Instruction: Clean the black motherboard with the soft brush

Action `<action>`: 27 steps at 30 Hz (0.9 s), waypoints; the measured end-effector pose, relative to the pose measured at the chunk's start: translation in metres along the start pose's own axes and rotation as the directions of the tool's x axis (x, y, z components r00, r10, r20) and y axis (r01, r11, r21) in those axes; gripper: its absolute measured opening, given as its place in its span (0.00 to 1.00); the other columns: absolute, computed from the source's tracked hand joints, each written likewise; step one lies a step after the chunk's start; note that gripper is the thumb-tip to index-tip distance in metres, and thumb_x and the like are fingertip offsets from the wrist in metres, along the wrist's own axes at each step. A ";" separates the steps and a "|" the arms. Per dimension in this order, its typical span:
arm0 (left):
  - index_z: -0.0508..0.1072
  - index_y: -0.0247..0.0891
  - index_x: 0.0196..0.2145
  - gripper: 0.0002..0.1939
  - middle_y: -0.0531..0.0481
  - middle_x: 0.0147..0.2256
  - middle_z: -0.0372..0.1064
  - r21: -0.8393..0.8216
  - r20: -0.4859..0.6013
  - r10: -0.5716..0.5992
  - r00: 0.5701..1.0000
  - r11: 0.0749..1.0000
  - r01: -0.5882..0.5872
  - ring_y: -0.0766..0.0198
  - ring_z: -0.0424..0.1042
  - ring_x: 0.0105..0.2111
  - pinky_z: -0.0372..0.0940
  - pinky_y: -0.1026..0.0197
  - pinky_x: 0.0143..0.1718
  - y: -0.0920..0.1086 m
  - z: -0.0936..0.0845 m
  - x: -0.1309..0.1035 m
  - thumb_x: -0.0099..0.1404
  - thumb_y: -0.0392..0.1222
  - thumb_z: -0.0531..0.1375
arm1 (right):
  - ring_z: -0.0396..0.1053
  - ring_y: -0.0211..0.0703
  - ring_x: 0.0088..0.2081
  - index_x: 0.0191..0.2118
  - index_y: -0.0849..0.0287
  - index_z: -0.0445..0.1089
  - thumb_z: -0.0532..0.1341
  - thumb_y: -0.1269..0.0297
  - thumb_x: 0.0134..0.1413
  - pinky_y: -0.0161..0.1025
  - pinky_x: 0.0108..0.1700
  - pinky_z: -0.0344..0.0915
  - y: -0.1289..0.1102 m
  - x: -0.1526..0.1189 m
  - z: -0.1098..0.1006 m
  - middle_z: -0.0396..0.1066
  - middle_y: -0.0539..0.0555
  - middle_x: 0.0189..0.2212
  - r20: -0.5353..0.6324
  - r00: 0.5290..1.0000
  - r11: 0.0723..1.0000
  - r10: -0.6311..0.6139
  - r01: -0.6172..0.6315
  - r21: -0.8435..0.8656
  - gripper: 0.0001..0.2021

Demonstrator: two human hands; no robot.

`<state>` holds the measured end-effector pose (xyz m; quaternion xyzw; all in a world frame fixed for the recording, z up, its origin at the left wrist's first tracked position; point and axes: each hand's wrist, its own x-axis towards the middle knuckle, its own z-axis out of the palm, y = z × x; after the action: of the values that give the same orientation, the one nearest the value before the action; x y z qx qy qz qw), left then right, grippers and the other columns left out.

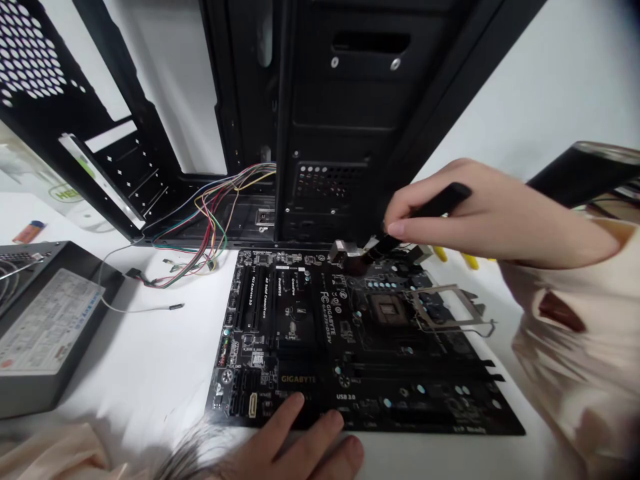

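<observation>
A black motherboard (330, 400) lies flat on the white table. Its CPU socket (389, 309) is exposed, and the metal retention frame (453, 307) is swung up. My right hand (465, 213) grips a black brush (435, 203), tilted downward. Its dark, blurred bristles meet the board's far edge, beside the rear ports (345, 249). At the near edge, my left hand (300, 443) rests with its fingers stretched and apart, the tips on the board; it holds nothing.
Behind the board stands an open black computer case (350, 100), with coloured wires (210, 200) trailing out. A power supply (55, 320) sits at left, near a small orange-and-blue object (29, 231). Yellow-tipped items (469, 260) lie behind my right hand.
</observation>
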<state>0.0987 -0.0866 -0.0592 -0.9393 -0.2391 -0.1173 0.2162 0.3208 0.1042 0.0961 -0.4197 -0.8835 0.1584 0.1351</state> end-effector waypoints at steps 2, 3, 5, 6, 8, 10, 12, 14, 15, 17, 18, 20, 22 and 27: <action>0.66 0.46 0.57 0.16 0.59 0.62 0.53 0.002 -0.010 -0.002 1.000 1.000 0.002 0.63 0.57 0.58 0.64 0.60 0.48 0.000 0.000 0.000 0.74 0.41 0.49 | 0.56 0.33 0.19 0.22 0.58 0.70 0.55 0.59 0.49 0.36 0.24 0.53 0.001 0.003 0.003 0.63 0.47 0.14 0.044 0.998 0.994 -0.049 0.053 -0.092 0.12; 0.66 0.46 0.56 0.16 0.58 0.63 0.53 0.010 -0.017 0.000 1.000 1.000 0.001 0.62 0.57 0.58 0.64 0.60 0.48 0.000 0.001 0.000 0.73 0.42 0.51 | 0.56 0.33 0.18 0.20 0.57 0.69 0.55 0.61 0.49 0.37 0.25 0.53 0.003 0.005 0.004 0.61 0.47 0.13 0.066 0.995 0.981 -0.072 0.083 -0.178 0.12; 0.66 0.45 0.57 0.16 0.57 0.63 0.52 0.026 -0.029 0.004 1.000 1.000 -0.003 0.61 0.56 0.59 0.65 0.60 0.48 0.000 0.002 0.000 0.73 0.44 0.52 | 0.54 0.33 0.18 0.18 0.57 0.67 0.55 0.65 0.47 0.38 0.26 0.53 0.008 0.009 0.006 0.59 0.47 0.12 0.085 0.992 0.939 -0.088 0.111 -0.325 0.11; 0.65 0.45 0.57 0.17 0.57 0.63 0.52 0.029 -0.030 0.006 1.000 1.000 -0.006 0.61 0.56 0.59 0.64 0.60 0.48 0.000 0.002 0.000 0.73 0.45 0.51 | 0.53 0.33 0.18 0.17 0.57 0.67 0.55 0.66 0.47 0.38 0.27 0.53 0.010 0.009 0.005 0.59 0.47 0.12 0.076 0.994 0.927 -0.083 0.105 -0.359 0.11; 0.65 0.45 0.57 0.17 0.57 0.63 0.52 0.022 -0.023 0.016 1.000 1.000 -0.015 0.61 0.56 0.59 0.64 0.60 0.48 0.000 0.002 0.001 0.73 0.44 0.50 | 0.53 0.33 0.18 0.19 0.57 0.69 0.55 0.65 0.47 0.37 0.27 0.53 0.011 0.007 0.003 0.59 0.47 0.12 0.022 0.998 0.942 -0.057 0.061 -0.331 0.11; 0.64 0.44 0.58 0.17 0.56 0.64 0.52 0.015 -0.017 0.014 1.000 1.000 -0.014 0.61 0.56 0.59 0.64 0.60 0.49 -0.001 0.001 0.001 0.73 0.42 0.49 | 0.52 0.32 0.18 0.22 0.58 0.70 0.55 0.62 0.49 0.37 0.26 0.53 0.008 0.004 0.001 0.60 0.47 0.13 -0.028 0.999 0.972 -0.020 0.013 -0.236 0.12; 0.64 0.44 0.58 0.17 0.56 0.64 0.51 0.012 -0.016 0.010 1.000 1.000 -0.010 0.60 0.55 0.60 0.64 0.60 0.49 -0.001 0.001 0.001 0.73 0.42 0.49 | 0.52 0.31 0.18 0.23 0.58 0.71 0.55 0.59 0.50 0.36 0.26 0.52 0.006 0.002 0.001 0.60 0.46 0.13 -0.039 0.999 0.984 -0.008 0.001 -0.180 0.13; 0.65 0.44 0.57 0.17 0.57 0.63 0.52 0.007 -0.018 0.012 1.000 1.000 -0.012 0.60 0.55 0.60 0.64 0.60 0.49 0.000 0.001 0.001 0.73 0.41 0.49 | 0.53 0.32 0.18 0.24 0.58 0.71 0.54 0.60 0.51 0.37 0.28 0.53 0.006 0.002 0.001 0.61 0.47 0.13 0.012 1.000 0.969 -0.027 0.029 -0.246 0.13; 0.66 0.44 0.57 0.17 0.57 0.63 0.52 0.005 -0.022 0.008 1.000 1.000 -0.008 0.60 0.55 0.59 0.64 0.60 0.48 0.000 0.001 0.001 0.73 0.41 0.49 | 0.53 0.33 0.19 0.23 0.58 0.70 0.54 0.62 0.51 0.38 0.29 0.53 0.007 0.003 0.002 0.61 0.48 0.14 0.040 0.999 0.944 -0.030 0.041 -0.327 0.12; 0.66 0.45 0.56 0.16 0.57 0.63 0.53 0.006 -0.032 0.002 0.999 1.000 -0.002 0.61 0.56 0.59 0.64 0.60 0.48 0.001 0.001 0.001 0.73 0.42 0.50 | 0.50 0.35 0.20 0.20 0.59 0.67 0.53 0.64 0.51 0.39 0.28 0.51 0.010 0.005 0.002 0.58 0.50 0.13 0.051 0.998 0.851 0.019 0.011 -0.526 0.12; 0.66 0.45 0.56 0.16 0.57 0.63 0.53 0.006 -0.035 -0.005 0.999 1.000 0.005 0.61 0.56 0.59 0.65 0.60 0.48 0.001 0.001 0.001 0.73 0.42 0.51 | 0.47 0.35 0.20 0.18 0.59 0.65 0.54 0.64 0.50 0.40 0.28 0.50 0.010 0.005 0.001 0.57 0.51 0.13 0.031 0.998 0.794 0.050 -0.021 -0.607 0.13; 0.66 0.44 0.56 0.16 0.57 0.63 0.52 0.005 -0.026 0.001 1.000 1.000 -0.001 0.62 0.56 0.59 0.65 0.61 0.48 0.001 0.002 0.000 0.73 0.43 0.50 | 0.46 0.36 0.20 0.17 0.59 0.63 0.54 0.63 0.50 0.40 0.28 0.49 0.008 0.004 -0.001 0.57 0.52 0.14 -0.034 0.997 0.752 0.075 -0.079 -0.654 0.14; 0.66 0.44 0.56 0.16 0.56 0.63 0.52 0.005 -0.009 0.017 1.000 1.000 -0.017 0.61 0.56 0.59 0.65 0.60 0.48 0.001 0.002 0.000 0.73 0.43 0.50 | 0.49 0.35 0.20 0.19 0.59 0.66 0.54 0.62 0.52 0.39 0.29 0.52 0.004 0.002 -0.003 0.59 0.51 0.14 -0.062 0.997 0.836 0.043 -0.071 -0.543 0.14; 0.68 0.46 0.54 0.15 0.58 0.62 0.54 0.012 -0.032 -0.008 0.999 1.000 0.008 0.61 0.57 0.58 0.65 0.60 0.48 0.001 0.002 0.001 0.72 0.46 0.52 | 0.54 0.32 0.17 0.24 0.57 0.72 0.57 0.61 0.51 0.37 0.27 0.54 0.004 0.001 -0.001 0.62 0.47 0.13 0.012 1.000 0.954 -0.021 0.024 -0.299 0.11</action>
<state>0.1005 -0.0861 -0.0608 -0.9350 -0.2400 -0.1317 0.2254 0.3235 0.1081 0.0959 -0.4245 -0.9026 0.0229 0.0679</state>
